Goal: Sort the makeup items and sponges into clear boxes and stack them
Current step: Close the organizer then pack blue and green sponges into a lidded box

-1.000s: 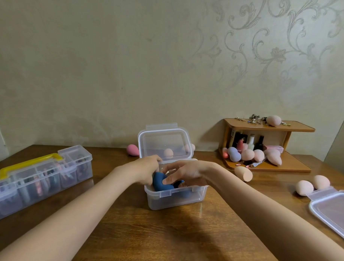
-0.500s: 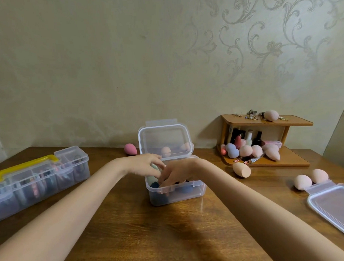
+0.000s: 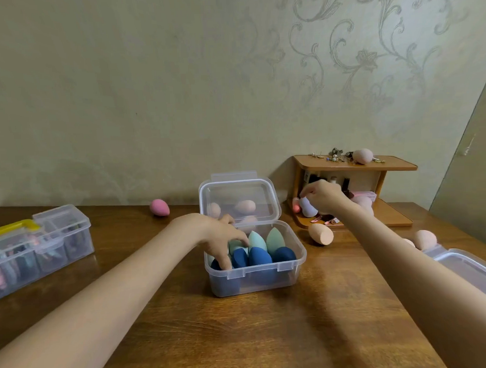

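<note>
A clear box (image 3: 256, 278) stands mid-table with its lid (image 3: 238, 200) swung up. Dark blue sponges (image 3: 259, 256) and pale green sponges (image 3: 274, 239) stand upright inside it. My left hand (image 3: 219, 237) reaches into the box's left side, and its straight fingers press on the sponges there. My right hand (image 3: 323, 197) is at the lower level of the wooden shelf (image 3: 373, 167), where its fingers curl over the top of a lavender sponge (image 3: 309, 211). Bottles and peach sponges behind that hand are partly hidden.
A long clear organizer (image 3: 37, 246) with a yellow handle sits at the left. A pink sponge (image 3: 159, 207) lies by the wall. One peach sponge (image 3: 320, 234) lies before the shelf, more peach sponges (image 3: 425, 239) lie at the right, and another clear box (image 3: 471, 272) is at the right edge.
My right hand left the clear box and reached right to the shelf, onto the lavender sponge. The left hand stayed in the box, and the blue sponges now stand in a row.
</note>
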Demonstrator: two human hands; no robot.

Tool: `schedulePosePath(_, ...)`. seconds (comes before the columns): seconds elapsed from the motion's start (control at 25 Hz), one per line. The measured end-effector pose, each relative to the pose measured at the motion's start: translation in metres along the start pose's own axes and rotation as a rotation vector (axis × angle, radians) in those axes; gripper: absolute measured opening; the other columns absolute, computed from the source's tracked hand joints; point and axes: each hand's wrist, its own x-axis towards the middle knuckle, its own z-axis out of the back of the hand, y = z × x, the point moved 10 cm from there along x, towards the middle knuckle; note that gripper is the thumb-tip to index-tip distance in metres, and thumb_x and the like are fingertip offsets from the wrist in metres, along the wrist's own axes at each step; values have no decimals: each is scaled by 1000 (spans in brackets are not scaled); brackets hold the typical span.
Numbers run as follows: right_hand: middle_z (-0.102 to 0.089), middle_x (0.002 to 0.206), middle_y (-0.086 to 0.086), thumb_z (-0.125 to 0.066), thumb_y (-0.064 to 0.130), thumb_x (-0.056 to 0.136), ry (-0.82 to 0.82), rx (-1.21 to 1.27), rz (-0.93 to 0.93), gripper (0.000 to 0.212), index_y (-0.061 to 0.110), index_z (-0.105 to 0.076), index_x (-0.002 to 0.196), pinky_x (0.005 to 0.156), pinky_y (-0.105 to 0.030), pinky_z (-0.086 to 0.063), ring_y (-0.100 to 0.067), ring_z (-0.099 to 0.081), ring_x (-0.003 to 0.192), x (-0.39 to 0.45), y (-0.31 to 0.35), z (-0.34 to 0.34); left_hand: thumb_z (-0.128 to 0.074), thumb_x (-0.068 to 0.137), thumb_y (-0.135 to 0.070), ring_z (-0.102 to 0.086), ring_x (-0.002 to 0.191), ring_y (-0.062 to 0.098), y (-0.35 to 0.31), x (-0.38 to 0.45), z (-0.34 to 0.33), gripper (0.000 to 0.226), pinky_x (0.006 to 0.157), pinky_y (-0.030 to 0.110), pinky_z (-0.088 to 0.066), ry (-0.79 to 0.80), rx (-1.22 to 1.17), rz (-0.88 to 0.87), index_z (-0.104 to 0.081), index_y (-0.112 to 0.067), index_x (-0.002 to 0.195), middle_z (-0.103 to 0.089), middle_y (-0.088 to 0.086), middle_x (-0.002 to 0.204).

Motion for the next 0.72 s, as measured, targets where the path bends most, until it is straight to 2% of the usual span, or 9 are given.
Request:
schedulePosePath(0.08, -48, 137, -11, -37, 26, 100, 91, -141, -59, 32, 20, -58, 123, 104, -43, -31, -33, -29, 135, 6, -19, -19, -64, 86, -30, -15, 142, 30, -2, 4, 0, 70, 112, 39, -30, -7, 25, 0, -25, -37, 144, -4, 4, 155)
schedulePosePath(0.16, -39, 142, -13, -33, 35, 100, 148, -185, -87, 34, 25, -57, 122, 108, -47, -21, -35, -17, 138, 8, -28, -31, -64, 87, -28, -13, 143, 30, -1, 6, -3, 69, 112, 39, -29, -24, 36, 4, -25, -38, 144, -1, 3, 156)
schedulePosePath(0.28, -26, 149, -13, -30, 45, 99, 160, -117, -129, 41, 27, -53, 127, 111, -47, -18, -34, -13, 139, 16, -36, -42, -64, 86, -27, -14, 143, 31, 0, 9, -5, 70, 111, 40, -29, -45, 57, 14, -26, -38, 143, 1, 3, 157)
schedulePosePath(0.36, -34, 144, -12, -32, 44, 99, 155, -119, -113, 41, 26, -56, 125, 109, -46, -22, -33, -20, 136, 23, -36, -47, -65, 86, -26, -12, 143, 31, 1, 11, -5, 70, 112, 41, -28, -59, 55, 16, -26, -38, 143, 1, 4, 157)
schedulePosePath(0.4, -44, 137, -11, -34, 41, 98, 119, -140, -76, 38, 25, -61, 120, 107, -46, -25, -33, -27, 133, 26, -32, -45, -65, 86, -26, -11, 144, 31, 2, 12, -6, 70, 112, 41, -28, -64, 49, 18, -26, -38, 143, 2, 3, 157)
schedulePosePath(0.48, -62, 115, -11, -44, 34, 95, -82, -41, -5, 30, 19, -67, 107, 99, -44, -38, -33, -47, 119, 27, -20, -22, -64, 86, -24, -8, 144, 31, 4, 11, -8, 70, 113, 42, -26, -67, 32, 21, -27, -38, 143, 3, 3, 157)
schedulePosePath(0.56, -65, 97, -8, -56, 25, 91, -213, 212, 23, 22, 8, -66, 102, 77, -31, -53, -24, -61, 95, 15, -5, 5, -64, 86, -24, -7, 145, 31, 4, 11, -8, 70, 113, 42, -26, -74, 30, 21, -26, -38, 143, 5, 3, 157)
schedulePosePath(0.64, -60, 88, -4, -67, 22, 84, -191, 406, 66, 25, 5, -61, 101, 58, -18, -47, -14, -58, 76, -9, 16, 24, -64, 86, -26, -7, 145, 31, 1, 8, -7, 70, 113, 43, -26, -82, 40, 24, -26, -37, 144, 4, 4, 157)
schedulePosePath(0.72, -61, 89, -5, -71, 23, 80, 29, 598, 128, 34, 6, -55, 105, 57, -18, -49, -12, -59, 73, -32, 42, 19, -64, 86, -26, -13, 143, 31, -1, 7, -7, 66, 112, 42, -29, -90, 32, 16, -31, -35, 142, -1, 4, 157)
